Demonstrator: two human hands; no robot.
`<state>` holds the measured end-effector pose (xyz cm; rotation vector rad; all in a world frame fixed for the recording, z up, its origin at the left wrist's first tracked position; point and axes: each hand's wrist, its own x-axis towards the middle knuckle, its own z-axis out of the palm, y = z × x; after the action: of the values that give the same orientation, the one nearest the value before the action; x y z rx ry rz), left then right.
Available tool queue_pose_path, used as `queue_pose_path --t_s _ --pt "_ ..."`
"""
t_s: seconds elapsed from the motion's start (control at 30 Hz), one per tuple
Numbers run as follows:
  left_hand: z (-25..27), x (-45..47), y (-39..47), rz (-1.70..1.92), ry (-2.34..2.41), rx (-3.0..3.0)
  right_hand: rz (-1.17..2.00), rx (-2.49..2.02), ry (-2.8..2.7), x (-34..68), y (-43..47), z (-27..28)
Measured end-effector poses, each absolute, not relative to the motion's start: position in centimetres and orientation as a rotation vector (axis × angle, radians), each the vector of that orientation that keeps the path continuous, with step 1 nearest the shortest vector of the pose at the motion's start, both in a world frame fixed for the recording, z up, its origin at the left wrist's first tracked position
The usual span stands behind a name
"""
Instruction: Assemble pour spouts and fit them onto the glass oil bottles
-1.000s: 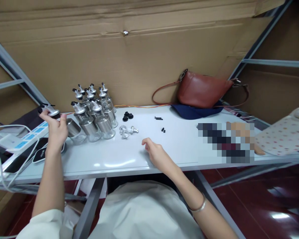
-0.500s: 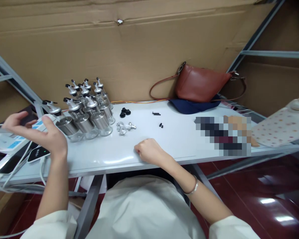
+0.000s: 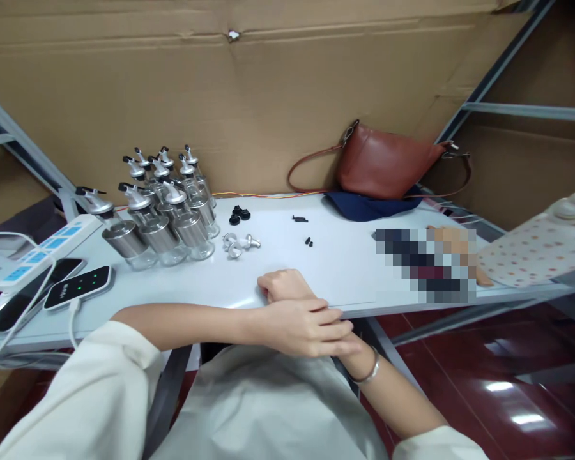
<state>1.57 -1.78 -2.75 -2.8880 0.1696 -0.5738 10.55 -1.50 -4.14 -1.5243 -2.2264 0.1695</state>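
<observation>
My left hand (image 3: 311, 328) lies across my right wrist, its fingers stretched over the forearm just short of the silver bracelet (image 3: 371, 370). It holds nothing. Curled into a loose fist, my right hand (image 3: 285, 283) rests at the front of the white table (image 3: 239, 287); nothing shows in its fingers. Beyond it are silver pourer tops (image 3: 239, 245), small black caps (image 3: 240, 215), tiny black pieces (image 3: 309, 241) and thin black strips (image 3: 300, 219). Several glass bottles (image 3: 160, 239) with steel sleeves and pourers stand upright in a group at the left.
At the left lie a power strip (image 3: 48, 249), a phone (image 3: 23, 303) and a white-edged device (image 3: 79, 287) with cables. A brown bag (image 3: 386, 163) sits on a dark blue cap (image 3: 364, 207) against the cardboard wall (image 3: 268, 108). A dotted pouch (image 3: 531, 252) and blurred-out items are at the right.
My left hand has come down from the air near the bottles at the left and moved right onto my right wrist. My right hand has stayed in place.
</observation>
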Motion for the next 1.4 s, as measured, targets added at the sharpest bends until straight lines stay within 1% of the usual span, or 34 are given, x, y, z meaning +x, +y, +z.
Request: queue_pose_path --t_s 0.07,0.13,0.23,0.43,0.6,0.77,0.83,0.97,1.03,1.13,1.33,1.4 --pt "-2.9 2.4 -2.2 -0.511 0.288 -2.862 0.124 -1.434 -2.363 10.2 -0.9 -3.5" --pt "-3.0 2.9 -2.5 -0.463 0.208 -2.849 0.031 -1.406 -2.436 9.7 -0.4 -3.3" --pt "-2.9 2.7 -2.5 -0.439 0.048 -2.863 -0.040 -1.462 -2.388 9.4 -0.1 -3.4" --pt "-2.0 1.4 -1.1 -0.395 0.351 -2.936 -0.063 -1.602 -2.265 9.2 -0.1 -3.9" --pt "-2.1 1.3 -0.7 -0.366 0.266 -3.025 0.036 -1.818 -2.188 8.0 0.7 -3.5" --pt "-2.9 1.4 -0.1 -0.436 0.187 -3.034 0.034 -1.814 -2.276 7.5 1.4 -3.5" --pt "-2.3 1.3 0.5 -0.345 0.264 -3.094 0.059 -1.817 -2.284 7.7 1.5 -3.7" --pt "-0.1 0.8 1.6 -0.018 0.331 -3.308 0.060 -1.789 -2.245 8.1 1.5 -4.1" --pt "0.5 0.6 1.7 0.052 0.342 -3.363 0.054 -1.760 -2.226 8.3 1.4 -4.3" --pt "0.3 0.6 0.9 -0.037 0.277 -3.338 0.014 -1.737 -2.190 8.4 1.2 -4.4" --pt "-2.3 1.3 -0.7 -0.413 0.139 -3.149 -0.011 -1.704 -2.218 8.2 0.8 -4.2" --pt "-2.6 1.7 -0.8 -0.482 0.095 -3.089 -0.002 -1.730 -2.212 8.1 0.7 -4.0"
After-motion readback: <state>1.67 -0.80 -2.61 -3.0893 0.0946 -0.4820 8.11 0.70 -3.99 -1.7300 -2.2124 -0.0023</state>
